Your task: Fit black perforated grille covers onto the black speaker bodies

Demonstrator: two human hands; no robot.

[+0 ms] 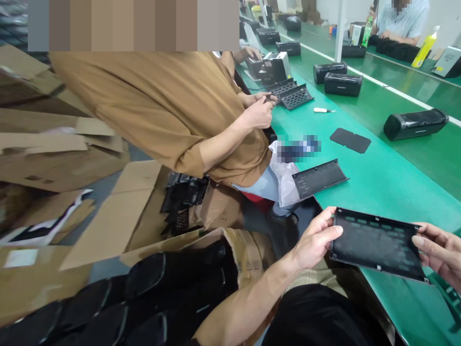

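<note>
The left hand (315, 240) and right hand (441, 250) pinch opposite ends of a flat black slotted plastic panel (378, 245), fingers closed on its edges, above the green table (389, 178).

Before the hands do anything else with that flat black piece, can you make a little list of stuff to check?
1. Left hand grips the black panel at its left end: ok.
2. Right hand touches its right end: ok.
3. Panel held level over the green table edge: ok.
4. Second panel lies apart on the table: ok.
5. Co-worker's hands clear of ours: ok.
6. Panel undamaged: cannot tell, blurred.
</note>
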